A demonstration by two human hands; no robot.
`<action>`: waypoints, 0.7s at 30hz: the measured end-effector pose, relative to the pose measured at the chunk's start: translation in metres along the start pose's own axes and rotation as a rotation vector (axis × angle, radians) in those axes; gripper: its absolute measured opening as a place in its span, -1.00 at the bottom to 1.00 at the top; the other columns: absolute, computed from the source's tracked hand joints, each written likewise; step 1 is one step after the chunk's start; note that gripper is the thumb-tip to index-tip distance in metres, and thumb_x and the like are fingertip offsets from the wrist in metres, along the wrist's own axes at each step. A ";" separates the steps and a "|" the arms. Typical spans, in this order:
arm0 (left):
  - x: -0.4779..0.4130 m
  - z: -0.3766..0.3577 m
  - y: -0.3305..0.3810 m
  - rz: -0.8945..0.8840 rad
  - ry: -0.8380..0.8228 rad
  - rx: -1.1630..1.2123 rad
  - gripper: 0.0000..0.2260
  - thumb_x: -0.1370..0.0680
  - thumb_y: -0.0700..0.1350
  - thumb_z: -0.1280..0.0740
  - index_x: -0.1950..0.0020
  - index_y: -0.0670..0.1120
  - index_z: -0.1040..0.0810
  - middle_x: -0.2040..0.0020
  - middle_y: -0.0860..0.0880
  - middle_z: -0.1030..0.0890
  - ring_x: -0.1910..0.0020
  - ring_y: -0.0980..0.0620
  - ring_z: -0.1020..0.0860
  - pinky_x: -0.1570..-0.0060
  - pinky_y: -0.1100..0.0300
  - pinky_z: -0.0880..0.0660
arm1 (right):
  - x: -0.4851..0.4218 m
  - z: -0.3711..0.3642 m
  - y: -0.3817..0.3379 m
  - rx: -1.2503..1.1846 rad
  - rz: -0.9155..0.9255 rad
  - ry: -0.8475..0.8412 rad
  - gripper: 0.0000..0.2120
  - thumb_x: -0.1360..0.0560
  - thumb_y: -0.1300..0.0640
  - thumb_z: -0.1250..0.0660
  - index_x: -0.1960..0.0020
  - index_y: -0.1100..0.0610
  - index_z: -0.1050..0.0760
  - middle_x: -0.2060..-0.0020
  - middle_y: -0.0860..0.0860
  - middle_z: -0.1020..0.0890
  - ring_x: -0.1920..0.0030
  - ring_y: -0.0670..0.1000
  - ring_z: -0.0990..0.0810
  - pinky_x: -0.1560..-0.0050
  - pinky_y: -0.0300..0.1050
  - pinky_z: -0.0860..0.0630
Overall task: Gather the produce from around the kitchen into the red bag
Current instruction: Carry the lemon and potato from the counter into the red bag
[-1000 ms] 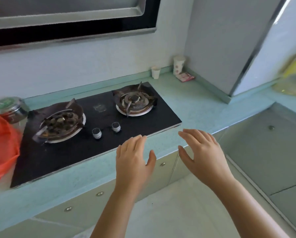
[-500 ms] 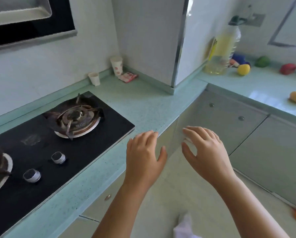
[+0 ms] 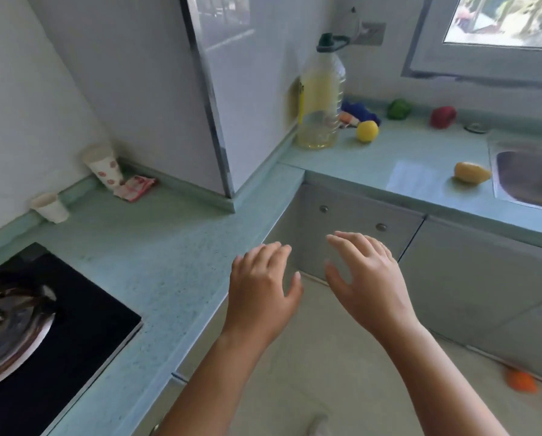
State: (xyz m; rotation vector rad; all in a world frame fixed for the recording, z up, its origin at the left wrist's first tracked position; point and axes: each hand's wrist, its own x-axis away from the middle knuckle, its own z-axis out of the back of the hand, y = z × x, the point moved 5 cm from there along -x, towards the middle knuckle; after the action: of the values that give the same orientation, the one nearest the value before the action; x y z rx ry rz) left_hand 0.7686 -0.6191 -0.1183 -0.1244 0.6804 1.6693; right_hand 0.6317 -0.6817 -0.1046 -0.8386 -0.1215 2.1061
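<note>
While both hands (image 3: 313,287) hover empty, lemon (image 3: 367,131) beside oil bottle (image 3: 320,99)

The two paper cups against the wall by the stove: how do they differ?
The taller white paper cup with red printed marks stands in the corner beside a crumpled red-and-white wrapper; the plain white paper cup stands alone, nearer the black glass stove. The patterned cup looks larger; the plain one is shorter and unmarked. Both appear to lean in this wide-angle view, rest on the pale green counter and stand against the wall.
</note>
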 end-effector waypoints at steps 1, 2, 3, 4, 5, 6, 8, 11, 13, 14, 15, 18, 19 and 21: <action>-0.016 -0.009 0.005 -0.001 -0.004 0.004 -0.60 -0.44 0.03 -0.15 -0.10 -0.17 -0.57 -0.05 -0.12 -0.62 -0.03 -0.12 -0.57 -0.06 -0.04 -0.45 | -0.010 0.000 0.014 0.002 -0.005 0.007 -0.65 -0.41 0.01 -0.16 -0.06 0.16 -0.54 0.00 0.08 -0.63 -0.01 0.17 -0.57 -0.05 0.11 -0.48; -0.031 -0.018 0.011 0.003 -0.003 0.014 -0.60 -0.43 0.03 -0.15 -0.11 -0.17 -0.57 -0.06 -0.13 -0.62 -0.04 -0.12 -0.57 -0.06 -0.04 -0.45 | -0.020 0.001 0.029 0.006 -0.011 0.015 -0.66 -0.41 0.02 -0.17 -0.06 0.16 -0.54 0.00 0.08 -0.63 0.00 0.17 -0.57 -0.05 0.12 -0.48; -0.045 -0.025 0.016 0.010 0.001 0.025 -0.60 -0.43 0.03 -0.15 -0.11 -0.17 -0.57 -0.06 -0.13 -0.62 -0.04 -0.12 -0.57 -0.07 -0.04 -0.44 | -0.030 0.001 0.043 0.011 -0.021 0.022 -0.67 -0.40 0.03 -0.19 -0.06 0.17 -0.54 0.00 0.08 -0.63 0.00 0.18 -0.57 -0.05 0.14 -0.49; -0.058 -0.033 0.020 0.015 0.004 0.033 -0.60 -0.43 0.03 -0.15 -0.11 -0.16 -0.57 -0.06 -0.12 -0.62 -0.03 -0.12 -0.56 -0.06 -0.02 -0.44 | -0.039 0.002 0.056 0.016 -0.036 0.031 -0.69 -0.40 0.05 -0.23 -0.06 0.17 -0.54 0.00 0.09 -0.63 -0.01 0.19 -0.57 -0.05 0.16 -0.50; -0.069 -0.041 0.023 0.017 0.005 0.035 -0.60 -0.43 0.03 -0.15 -0.10 -0.16 -0.57 -0.06 -0.12 -0.62 -0.03 -0.12 -0.56 -0.06 -0.01 -0.44 | -0.047 0.002 0.069 0.023 -0.052 0.037 -0.70 -0.39 0.07 -0.26 -0.06 0.17 -0.54 0.00 0.10 -0.63 -0.01 0.20 -0.57 -0.05 0.17 -0.50; -0.079 -0.050 0.025 0.015 0.001 0.034 -0.60 -0.43 0.03 -0.15 -0.10 -0.16 -0.58 -0.05 -0.12 -0.63 -0.02 -0.12 -0.56 -0.06 0.02 -0.44 | -0.054 0.001 0.080 0.031 -0.066 0.042 -0.70 -0.37 0.09 -0.28 -0.06 0.17 -0.54 -0.01 0.10 -0.63 -0.01 0.21 -0.57 -0.05 0.18 -0.50; -0.095 -0.065 0.028 0.010 -0.017 0.034 -0.60 -0.43 0.03 -0.15 -0.09 -0.16 -0.58 -0.05 -0.11 -0.63 -0.02 -0.10 -0.56 -0.06 0.07 -0.42 | -0.063 -0.003 0.100 0.036 -0.088 0.042 -0.69 -0.39 0.06 -0.24 -0.07 0.17 -0.54 -0.01 0.10 -0.63 -0.01 0.20 -0.57 -0.05 0.17 -0.50; -0.119 -0.089 0.030 -0.001 -0.040 0.054 -0.60 -0.42 0.03 -0.15 -0.09 -0.16 -0.58 -0.05 -0.12 -0.63 -0.02 -0.11 -0.57 -0.07 0.06 -0.43 | -0.075 -0.007 0.128 0.034 -0.124 0.047 -0.69 -0.39 0.06 -0.25 -0.07 0.17 -0.54 -0.01 0.09 -0.63 -0.02 0.19 -0.57 -0.04 0.19 -0.51; -0.138 -0.106 0.032 -0.014 -0.062 0.076 -0.59 -0.41 0.03 -0.15 -0.09 -0.16 -0.58 -0.05 -0.13 -0.63 -0.03 -0.13 -0.58 -0.06 -0.05 -0.46 | -0.086 -0.009 0.147 0.049 -0.159 0.054 -0.70 -0.37 0.10 -0.29 -0.06 0.18 -0.55 -0.01 0.10 -0.63 -0.01 0.19 -0.58 -0.03 0.20 -0.51; -0.148 -0.116 0.034 -0.023 -0.076 0.087 -0.59 -0.41 0.03 -0.16 -0.10 -0.16 -0.58 -0.06 -0.13 -0.63 -0.03 -0.13 -0.58 -0.06 -0.09 -0.47 | -0.091 -0.011 0.157 0.059 -0.180 0.058 -0.70 -0.37 0.10 -0.29 -0.06 0.19 -0.55 -0.01 0.10 -0.63 -0.01 0.20 -0.58 -0.03 0.19 -0.51; -0.158 -0.126 0.035 -0.034 -0.091 0.099 -0.59 -0.41 0.02 -0.16 -0.10 -0.16 -0.58 -0.06 -0.13 -0.63 -0.04 -0.13 -0.58 -0.05 -0.12 -0.48 | -0.097 -0.012 0.167 0.070 -0.198 0.064 -0.70 -0.39 0.08 -0.28 -0.07 0.19 -0.55 -0.01 0.10 -0.63 0.00 0.20 -0.58 -0.04 0.18 -0.51; -0.191 -0.158 0.038 -0.067 -0.140 0.143 -0.60 -0.41 0.02 -0.16 -0.10 -0.16 -0.58 -0.07 -0.13 -0.62 -0.04 -0.14 -0.57 -0.03 -0.17 -0.49 | -0.113 -0.019 0.197 0.118 -0.245 0.075 -0.64 -0.42 0.01 -0.16 -0.07 0.18 -0.55 0.00 0.09 -0.64 0.00 0.17 -0.58 -0.04 0.15 -0.52; -0.203 -0.168 0.038 -0.078 -0.152 0.159 -0.60 -0.41 0.02 -0.16 -0.09 -0.16 -0.58 -0.07 -0.12 -0.62 -0.04 -0.14 -0.57 -0.03 -0.18 -0.49 | -0.121 -0.022 0.206 0.135 -0.262 0.078 -0.63 -0.42 0.00 -0.14 -0.07 0.18 -0.55 0.00 0.09 -0.64 0.01 0.17 -0.58 -0.04 0.14 -0.52; -0.232 -0.187 0.037 -0.098 -0.171 0.177 -0.60 -0.42 0.03 -0.15 -0.10 -0.16 -0.58 -0.08 -0.13 -0.62 -0.05 -0.14 -0.57 -0.04 -0.17 -0.49 | -0.141 -0.029 0.225 0.158 -0.306 0.077 -0.61 -0.42 -0.01 -0.13 -0.08 0.17 -0.55 0.01 0.08 -0.64 0.02 0.18 -0.58 -0.04 0.13 -0.52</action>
State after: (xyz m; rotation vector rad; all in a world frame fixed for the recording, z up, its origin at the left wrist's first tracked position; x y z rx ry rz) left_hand 0.7333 -0.9150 -0.1551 0.1089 0.6784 1.4996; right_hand 0.5560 -0.9362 -0.1357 -0.7531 -0.0387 1.7703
